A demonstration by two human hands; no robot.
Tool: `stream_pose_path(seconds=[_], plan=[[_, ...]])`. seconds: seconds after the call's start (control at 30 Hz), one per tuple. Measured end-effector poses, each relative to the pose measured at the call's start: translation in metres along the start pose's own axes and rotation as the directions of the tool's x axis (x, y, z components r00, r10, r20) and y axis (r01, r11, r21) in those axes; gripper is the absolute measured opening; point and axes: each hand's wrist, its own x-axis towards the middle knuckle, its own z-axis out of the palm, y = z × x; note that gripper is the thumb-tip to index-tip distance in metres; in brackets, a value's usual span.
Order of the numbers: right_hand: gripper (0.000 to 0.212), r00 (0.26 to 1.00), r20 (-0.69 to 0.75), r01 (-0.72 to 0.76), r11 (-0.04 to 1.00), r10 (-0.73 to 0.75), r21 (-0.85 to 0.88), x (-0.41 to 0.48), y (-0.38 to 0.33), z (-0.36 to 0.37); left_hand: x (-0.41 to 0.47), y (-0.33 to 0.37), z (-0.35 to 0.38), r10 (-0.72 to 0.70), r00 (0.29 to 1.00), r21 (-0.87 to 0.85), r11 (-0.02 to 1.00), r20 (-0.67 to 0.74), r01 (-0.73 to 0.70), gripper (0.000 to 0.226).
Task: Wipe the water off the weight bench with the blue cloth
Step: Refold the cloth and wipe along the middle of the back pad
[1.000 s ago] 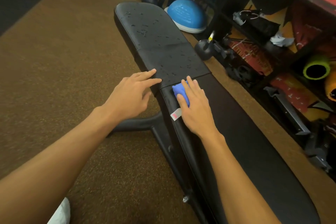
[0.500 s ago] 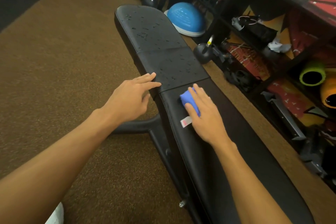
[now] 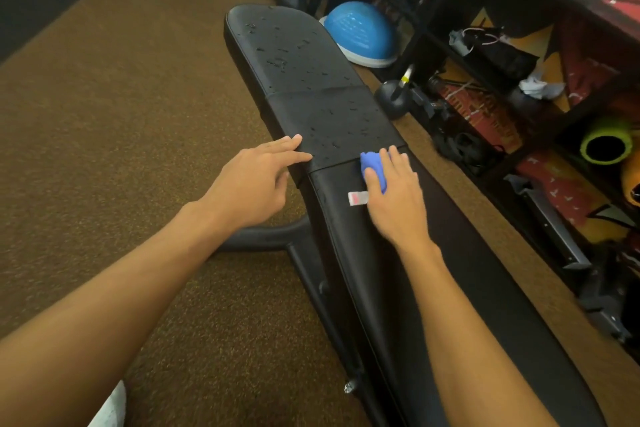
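Right hand (image 3: 394, 198) pressing the blue cloth (image 3: 372, 163) onto the weight bench (image 3: 460, 274).
The fingers lie nearly straight over the bunched cloth, thumb alongside, at the seam near the bench's right edge; a white tag (image 3: 356, 198) lies just beside it. The left hand (image 3: 249, 184), fingers extended, touches the left edge. Water droplets (image 3: 277, 61) cover the pads beyond the seam.

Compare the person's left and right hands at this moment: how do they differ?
The left hand holds nothing, its fingertips at the side edge of the weight bench; the right hand presses the blue cloth onto the bench top. The left hand is mostly over the brown floor; the right hand lies on the padding, by the seam before the water drops. Both have fairly straight fingers pointing away from the person.
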Motion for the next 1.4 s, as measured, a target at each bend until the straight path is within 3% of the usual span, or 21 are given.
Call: stream_pose_path(seconds=[0.1, 0.27, 0.43, 0.5, 0.63, 0.7, 0.87, 0.93, 1.03, 1.2, 1.4], plan=[[0.061, 0.999, -0.013, -0.037, 0.999, 0.038, 0.006, 0.001, -0.017, 0.005, -0.002, 0.0, 0.001, -0.004, 1.0, -0.004, 1.0, 0.013, 0.004, 0.054], [0.06, 0.984, 0.04, 0.173, 0.985, -0.173, 0.007, -0.032, -0.03, 0.014, 0.001, -0.001, 0.0, -0.009, 1.0, -0.009, 1.0, -0.017, 0.009, 0.053], [0.061, 0.995, -0.025, -0.091, 0.995, 0.092, 0.052, 0.019, 0.005, -0.004, 0.0, 0.0, 0.002, -0.007, 1.0, -0.011, 1.0, -0.005, 0.007, 0.053], [0.061, 0.994, -0.016, -0.109, 0.994, 0.109, 0.021, 0.017, -0.003, -0.001, -0.003, -0.001, 0.003, -0.007, 1.0, -0.011, 1.0, 0.011, 0.007, 0.055], [0.061, 0.986, 0.028, 0.165, 0.986, -0.166, 0.015, -0.035, -0.034, 0.015, 0.0, -0.001, 0.001, -0.013, 1.0, -0.011, 1.0, -0.001, 0.013, 0.058], [0.061, 0.972, 0.049, 0.23, 0.973, -0.23, 0.017, -0.035, -0.024, 0.013, 0.002, 0.0, 0.0, -0.013, 1.0, -0.01, 1.0, -0.012, 0.013, 0.057], [0.061, 0.995, -0.034, -0.088, 0.995, 0.089, 0.036, 0.033, 0.025, -0.009, -0.002, 0.002, 0.0, -0.017, 0.999, -0.022, 1.0, 0.031, 0.018, 0.059], [0.061, 0.99, -0.033, -0.133, 0.991, 0.134, 0.034, 0.041, 0.027, -0.011, -0.004, 0.001, -0.001, -0.011, 0.998, -0.017, 1.0, 0.06, 0.012, 0.062], [0.06, 0.999, -0.006, -0.038, 0.999, 0.038, 0.02, 0.013, 0.001, -0.003, -0.005, 0.002, -0.002, -0.019, 0.997, -0.023, 1.0, 0.081, 0.02, 0.063], [0.061, 0.939, 0.12, 0.323, 0.946, -0.323, 0.02, -0.06, -0.029, 0.011, -0.003, 0.008, -0.009, -0.049, 0.997, -0.036, 0.998, 0.051, 0.051, 0.056], [0.062, 0.99, 0.031, 0.136, 0.989, -0.134, -0.06, -0.036, -0.048, 0.024, -0.001, 0.012, -0.009, -0.108, 0.994, -0.047, 0.993, 0.031, 0.11, 0.051]])
